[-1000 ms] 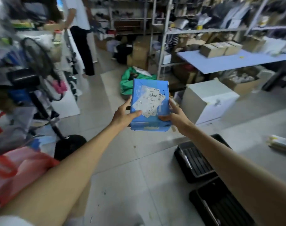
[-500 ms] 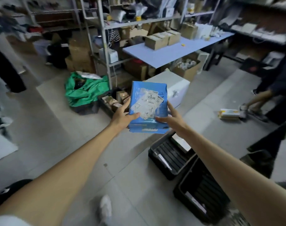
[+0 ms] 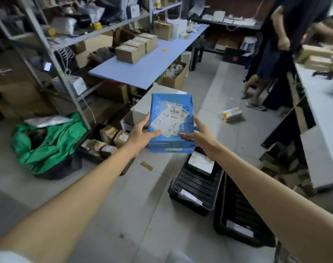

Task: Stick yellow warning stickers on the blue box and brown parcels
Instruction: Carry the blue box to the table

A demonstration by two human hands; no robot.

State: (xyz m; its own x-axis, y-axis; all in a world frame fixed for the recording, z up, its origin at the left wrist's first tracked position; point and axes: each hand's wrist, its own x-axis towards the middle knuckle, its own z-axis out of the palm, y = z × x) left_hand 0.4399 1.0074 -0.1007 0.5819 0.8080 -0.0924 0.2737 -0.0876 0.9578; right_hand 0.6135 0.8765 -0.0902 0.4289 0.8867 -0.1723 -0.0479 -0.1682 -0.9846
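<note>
Flat blue box (image 3: 171,120), wrapped in glossy film with torn white barcode labels on its upper face, held in mid-air over the grey tiled floor (image 3: 108,205), the labelled face tilted toward the camera. Left hand (image 3: 141,134) at the box's left edge, right hand (image 3: 198,134) at its right edge. Each grip pinches the box, thumb laid on the labelled face and fingers along the side and underside (fingertips mostly hidden). Below, two black slatted plastic crates (image 3: 198,185) on the floor; to the left, a black tray (image 3: 86,150) of small taped packages and a green fabric bag (image 3: 53,145). Beyond, a pale blue bench (image 3: 135,74) carrying a row of brown cardboard parcels (image 3: 135,48), beside a grey metal shelf rack (image 3: 53,59). A yellow-and-white packet (image 3: 232,114) lies on the floor at right, near a standing person's legs (image 3: 251,86).
</note>
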